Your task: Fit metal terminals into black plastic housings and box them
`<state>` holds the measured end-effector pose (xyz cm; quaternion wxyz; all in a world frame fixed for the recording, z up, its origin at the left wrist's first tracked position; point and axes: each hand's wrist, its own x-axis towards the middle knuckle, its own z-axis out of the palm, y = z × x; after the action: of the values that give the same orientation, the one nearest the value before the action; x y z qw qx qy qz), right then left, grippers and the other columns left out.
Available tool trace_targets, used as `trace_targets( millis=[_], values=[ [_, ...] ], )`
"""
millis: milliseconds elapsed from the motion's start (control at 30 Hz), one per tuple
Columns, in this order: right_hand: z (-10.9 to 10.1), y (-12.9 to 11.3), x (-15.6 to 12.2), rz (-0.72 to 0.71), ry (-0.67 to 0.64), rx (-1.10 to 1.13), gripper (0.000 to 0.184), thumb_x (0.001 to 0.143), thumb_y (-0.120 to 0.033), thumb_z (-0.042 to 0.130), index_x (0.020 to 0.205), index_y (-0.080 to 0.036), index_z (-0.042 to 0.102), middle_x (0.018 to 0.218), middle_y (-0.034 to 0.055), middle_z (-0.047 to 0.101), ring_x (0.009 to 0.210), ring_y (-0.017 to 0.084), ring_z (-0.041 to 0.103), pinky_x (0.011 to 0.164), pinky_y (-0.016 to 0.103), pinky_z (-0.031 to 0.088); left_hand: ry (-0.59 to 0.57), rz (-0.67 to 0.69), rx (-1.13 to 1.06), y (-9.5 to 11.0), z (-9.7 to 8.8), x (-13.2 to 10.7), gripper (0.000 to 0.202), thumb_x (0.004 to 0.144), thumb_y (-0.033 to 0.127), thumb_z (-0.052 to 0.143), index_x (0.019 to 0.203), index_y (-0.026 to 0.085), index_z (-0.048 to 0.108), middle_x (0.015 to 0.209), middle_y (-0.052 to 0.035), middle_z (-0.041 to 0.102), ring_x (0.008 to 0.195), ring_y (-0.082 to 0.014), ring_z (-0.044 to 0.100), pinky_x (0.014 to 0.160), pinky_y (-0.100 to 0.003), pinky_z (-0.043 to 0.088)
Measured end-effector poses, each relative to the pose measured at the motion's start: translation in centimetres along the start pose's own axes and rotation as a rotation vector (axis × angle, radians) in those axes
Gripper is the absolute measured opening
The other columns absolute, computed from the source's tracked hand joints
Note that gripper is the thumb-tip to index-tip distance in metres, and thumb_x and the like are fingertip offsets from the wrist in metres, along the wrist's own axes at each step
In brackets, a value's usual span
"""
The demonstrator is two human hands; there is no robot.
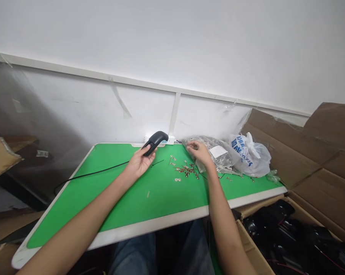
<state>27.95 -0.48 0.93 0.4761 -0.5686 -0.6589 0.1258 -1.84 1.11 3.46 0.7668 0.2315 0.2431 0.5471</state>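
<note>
My left hand point(140, 162) is closed around a curved black plastic part point(155, 141), held up over the far middle of the green table mat point(109, 198). My right hand point(200, 152) reaches to the far right, fingers curled at the edge of a clear bag of small metal parts point(215, 151). Whether it grips anything I cannot make out. Several small loose metal terminals point(185, 170) lie scattered on the mat just left of and below that hand.
A thin black cable point(89, 175) runs left off the mat. A white bag with blue print point(251, 154) sits at the far right. A white power strip point(168, 140) lies against the wall. Cardboard boxes point(318, 160) stand right, one holding black parts point(289, 233).
</note>
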Motion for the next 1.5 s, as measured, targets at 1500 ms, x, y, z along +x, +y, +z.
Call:
trace_targets(
  millis=[1500],
  values=[
    [6.2, -3.4, -1.4, 0.039, -0.504, -0.164, 0.006, 0.087, -0.013, 0.064, 0.087, -0.017, 0.068, 0.086, 0.0026, 0.071, 0.075, 0.015, 0.062, 0.067, 0.024, 0.045, -0.060, -0.032, 0.281, -1.6, -1.5, -0.2, 0.020, 0.083, 0.016, 0.063, 0.103, 0.016, 0.061, 0.084, -0.0065, 0.077, 0.073, -0.0246, 0.079, 0.056, -0.029, 0.061]
  ],
)
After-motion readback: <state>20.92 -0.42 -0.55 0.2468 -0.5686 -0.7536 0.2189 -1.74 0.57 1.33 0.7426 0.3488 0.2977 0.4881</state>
